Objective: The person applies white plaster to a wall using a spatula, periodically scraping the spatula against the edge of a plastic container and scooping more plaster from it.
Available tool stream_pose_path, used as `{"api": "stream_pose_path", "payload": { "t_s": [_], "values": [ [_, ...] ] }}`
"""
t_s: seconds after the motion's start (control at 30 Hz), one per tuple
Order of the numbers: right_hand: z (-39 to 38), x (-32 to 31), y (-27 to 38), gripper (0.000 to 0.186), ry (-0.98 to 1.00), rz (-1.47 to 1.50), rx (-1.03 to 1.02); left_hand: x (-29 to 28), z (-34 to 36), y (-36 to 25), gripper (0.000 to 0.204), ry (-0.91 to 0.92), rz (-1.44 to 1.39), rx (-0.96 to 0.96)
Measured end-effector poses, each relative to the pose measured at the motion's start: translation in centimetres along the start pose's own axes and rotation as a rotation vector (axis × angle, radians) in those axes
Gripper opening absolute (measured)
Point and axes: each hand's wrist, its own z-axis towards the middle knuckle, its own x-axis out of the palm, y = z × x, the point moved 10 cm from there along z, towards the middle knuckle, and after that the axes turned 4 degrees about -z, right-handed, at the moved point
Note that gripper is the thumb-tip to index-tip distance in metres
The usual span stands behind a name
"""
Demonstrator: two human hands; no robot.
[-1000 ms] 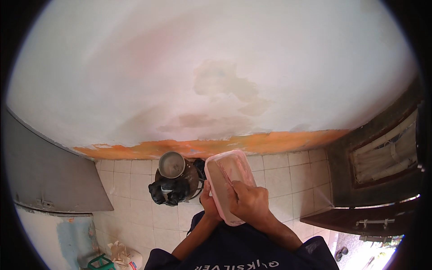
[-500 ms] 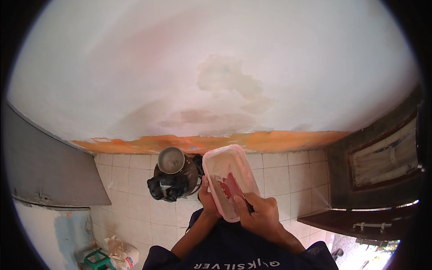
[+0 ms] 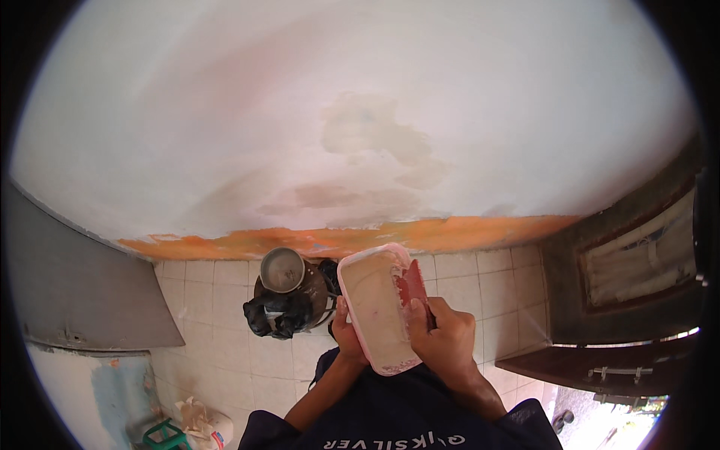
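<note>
A pink rectangular plastic tub [image 3: 349, 264] with a beige paste spread inside is tilted in front of my body. My left hand [image 3: 347, 335] grips its left side, thumb up along the rim. In my right hand [image 3: 444, 335] is a red putty knife [image 3: 410, 283], held by its dark handle, its blade at the tub's right rim with paste on its edge. Beyond them rises a white wall [image 3: 247, 120] with damp-looking beige patches [image 3: 375, 131] and an orange strip [image 3: 315, 240] along its foot.
Left of the tub, a grey round bowl [image 3: 283, 270] and a black plastic bag [image 3: 279, 315] rest on a dark round stand. A grey panel [image 3: 90, 277] stands at left, above a green stool [image 3: 165, 435] and a white bucket [image 3: 214, 431]. A dark wooden door [image 3: 600, 373] is at right.
My right hand has moved the putty knife from the middle of the tub to its right rim. The paste inside now looks smoother. My left hand stays on the tub.
</note>
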Motion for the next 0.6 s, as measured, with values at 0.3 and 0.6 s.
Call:
{"api": "stream_pose_path", "payload": {
  "t_s": [0.3, 0.6],
  "values": [
    [0.4, 1.3, 0.3, 0.021, -0.009, -0.060, -0.085, -1.4, -0.4, -0.7, 0.061, -0.133, 0.169, 0.035],
    [0.5, 3.6, 1.3, 0.017, 0.026, 0.132, -0.117, -0.3, -0.5, -0.2, 0.058, 0.035, -0.050, 0.011]
  ]
}}
